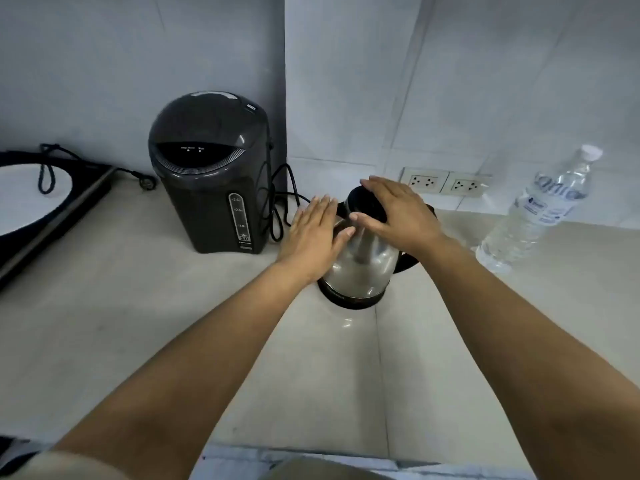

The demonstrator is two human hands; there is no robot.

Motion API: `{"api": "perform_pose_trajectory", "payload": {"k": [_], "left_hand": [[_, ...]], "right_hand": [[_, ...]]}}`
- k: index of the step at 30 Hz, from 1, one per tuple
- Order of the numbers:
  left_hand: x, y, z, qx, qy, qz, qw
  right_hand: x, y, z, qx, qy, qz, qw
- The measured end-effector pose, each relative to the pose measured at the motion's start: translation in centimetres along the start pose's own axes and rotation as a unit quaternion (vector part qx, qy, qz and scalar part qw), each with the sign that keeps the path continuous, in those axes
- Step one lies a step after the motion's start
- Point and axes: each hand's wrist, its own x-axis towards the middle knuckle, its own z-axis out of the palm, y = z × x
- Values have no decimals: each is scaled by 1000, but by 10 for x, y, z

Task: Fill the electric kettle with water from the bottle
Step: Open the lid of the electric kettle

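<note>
A steel electric kettle (363, 268) with a black lid and black base stands on the pale counter (173, 323) in the middle. My left hand (311, 237) lies flat against the kettle's left side, fingers straight. My right hand (398, 213) rests on the black lid, fingers spread over it. A clear plastic water bottle (540, 213) with a white cap stands upright at the right, about a hand's width from the kettle. The kettle's handle is mostly hidden behind my right wrist.
A dark grey hot-water dispenser (211, 174) stands left of the kettle with black cords behind it. A black cooktop (41, 202) lies at the far left. Two wall sockets (446, 183) sit behind the kettle. The counter's front edge is near my body.
</note>
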Motion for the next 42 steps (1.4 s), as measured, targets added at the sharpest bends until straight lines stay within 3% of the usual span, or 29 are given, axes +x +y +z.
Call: {"api": "perform_pose_trajectory", "payload": {"k": [8,31,42], "left_hand": [[-4,0,16,77,33,6,997],[-6,8,18,76,24,-27,996],[-6,8,17,71,24,-28,997]], "right_hand": [[8,8,3,-13,13,-48,999],[16,6,1,30,78,-107,991],[21,-4,-7,7,24,-97,995]]}}
